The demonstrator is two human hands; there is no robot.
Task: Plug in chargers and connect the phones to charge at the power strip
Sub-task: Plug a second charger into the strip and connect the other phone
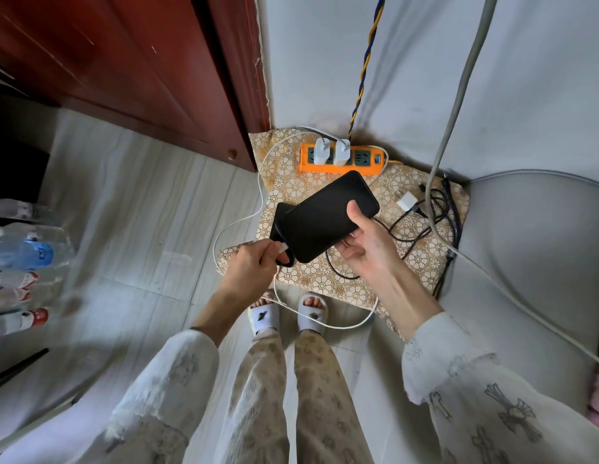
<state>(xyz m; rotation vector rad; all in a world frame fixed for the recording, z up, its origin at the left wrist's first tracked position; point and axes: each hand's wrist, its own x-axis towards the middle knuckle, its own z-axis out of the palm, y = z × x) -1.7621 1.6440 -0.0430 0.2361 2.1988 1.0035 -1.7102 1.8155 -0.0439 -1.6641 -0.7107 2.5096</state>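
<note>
Two hands: right (pixel 365 244) grips phone (pixel 328 217); left (pixel 254 262) pinches cable plug (pixel 283 256), seemingly touching it.

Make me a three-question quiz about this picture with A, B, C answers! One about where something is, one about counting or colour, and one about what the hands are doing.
1. Where does the power strip lie?
A. On the flowered cushion by the wall
B. On the bare floor by the bottles
C. On the grey seat

2. How many white chargers are plugged into the strip?
A. None
B. Two
C. Four

3. What is the right hand doing?
A. Hanging with nothing in it
B. Holding a black phone
C. Pressing the strip's switch

Answers:
1. A, the orange strip sits on the patterned cushion in the corner.
2. B, two white chargers stand side by side in its sockets; a third white one lies loose on the cushion.
3. B, its thumb and fingers grip the phone, while the left hand pinches a white cable plug at the phone's lower end.
</note>
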